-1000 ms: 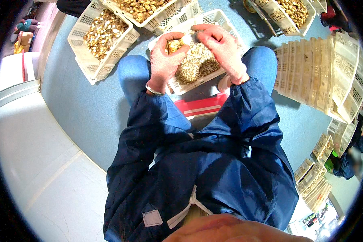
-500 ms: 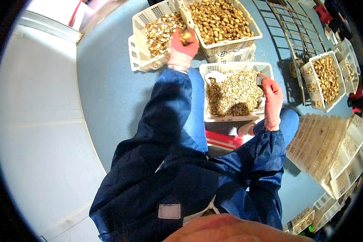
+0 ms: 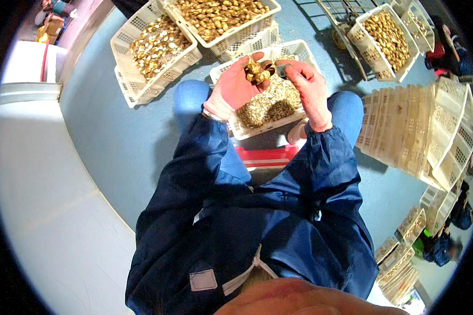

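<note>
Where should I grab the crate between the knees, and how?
Probably by the rim of the crate, at both ends, reaching from above. The rim makes an edge around the pale bits, and the knees flank it, leaving the top more open.

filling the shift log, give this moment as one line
left hand: holding brown lumps | right hand: beside them | below: white crate of pale bits

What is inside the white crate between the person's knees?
Inside the white crate lies a heap of small, pale-brown bits. The left hand, holding brownish pieces, and the right hand hide part of it; what lies beneath the heap cannot be seen.
</note>
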Motion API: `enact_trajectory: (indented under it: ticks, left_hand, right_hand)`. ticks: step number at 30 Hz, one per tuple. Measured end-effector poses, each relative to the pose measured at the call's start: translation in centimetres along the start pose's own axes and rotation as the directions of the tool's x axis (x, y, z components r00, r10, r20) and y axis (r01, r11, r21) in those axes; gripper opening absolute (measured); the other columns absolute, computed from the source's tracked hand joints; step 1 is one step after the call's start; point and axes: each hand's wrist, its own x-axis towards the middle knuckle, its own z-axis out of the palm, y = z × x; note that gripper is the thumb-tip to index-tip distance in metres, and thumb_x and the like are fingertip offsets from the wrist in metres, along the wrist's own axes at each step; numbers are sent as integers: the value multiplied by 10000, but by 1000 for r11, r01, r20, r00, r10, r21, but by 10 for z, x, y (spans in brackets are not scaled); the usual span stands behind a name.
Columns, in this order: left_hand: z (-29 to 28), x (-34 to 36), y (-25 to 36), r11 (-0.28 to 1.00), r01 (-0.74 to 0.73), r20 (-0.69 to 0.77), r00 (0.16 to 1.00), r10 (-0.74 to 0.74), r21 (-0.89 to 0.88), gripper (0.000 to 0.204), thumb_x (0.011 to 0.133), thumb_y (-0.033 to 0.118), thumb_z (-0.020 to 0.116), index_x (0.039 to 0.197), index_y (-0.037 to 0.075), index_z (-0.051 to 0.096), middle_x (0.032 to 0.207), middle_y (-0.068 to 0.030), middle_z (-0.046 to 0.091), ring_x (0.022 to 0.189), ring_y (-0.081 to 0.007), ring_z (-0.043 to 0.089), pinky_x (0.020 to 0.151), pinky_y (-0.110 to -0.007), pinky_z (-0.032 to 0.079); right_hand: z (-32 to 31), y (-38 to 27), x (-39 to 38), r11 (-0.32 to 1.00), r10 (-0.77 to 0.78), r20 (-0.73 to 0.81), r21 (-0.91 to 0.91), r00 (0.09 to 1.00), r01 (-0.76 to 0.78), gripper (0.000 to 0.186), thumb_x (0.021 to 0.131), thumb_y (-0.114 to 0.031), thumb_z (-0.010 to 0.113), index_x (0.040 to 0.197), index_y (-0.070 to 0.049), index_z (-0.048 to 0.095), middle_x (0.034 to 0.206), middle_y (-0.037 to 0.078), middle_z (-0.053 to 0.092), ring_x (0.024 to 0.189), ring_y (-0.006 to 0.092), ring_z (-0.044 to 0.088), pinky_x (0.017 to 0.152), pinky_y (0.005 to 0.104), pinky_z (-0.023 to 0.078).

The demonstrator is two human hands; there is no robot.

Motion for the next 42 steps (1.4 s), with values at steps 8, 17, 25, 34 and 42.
enact_trajectory:
  ticks: [8,17,25,34,42]
  left_hand:
    - [8,-9,-9,802,20,-197,973,122,597,385,968,394,531,1230,112,547,921,-2,561,749,-82,555,596,-200,406]
    - [20,-16,-12,722,24,-99,993,62,691,405,943,214,548,1333,115,495,1047,46,595,865,-51,569,637,-195,431]
    - [25,-18,-10,681,18,-71,996,50,732,416,953,196,501,1357,99,481,1012,15,609,845,-49,581,585,-164,421]
    - [15,-19,-10,545,37,-117,987,112,838,432,882,179,640,1292,70,558,952,19,602,793,-64,570,668,-200,457]
    - [26,-24,-4,568,123,-178,983,42,814,457,866,169,651,1305,82,559,997,7,617,839,-66,579,731,-212,468]
  right_hand:
    - [1,16,1,997,0,81,71,997,-6,225,883,-175,634,1047,-35,700,913,1,662,844,77,575,780,235,456]
    - [3,20,2,998,5,111,54,994,-11,237,890,-179,629,1064,-30,691,924,3,673,862,86,591,787,240,464]
    - [-1,22,3,975,133,153,155,979,-157,247,897,-187,635,1071,-19,684,925,2,671,845,86,590,775,245,472]
    - [-7,11,4,904,-315,214,-228,925,361,189,849,-178,653,900,0,687,1173,74,649,1090,239,581,925,331,449]
    - [-9,14,6,876,-360,253,-240,898,419,152,868,-140,627,905,-3,682,1223,75,623,1107,223,568,935,323,436]
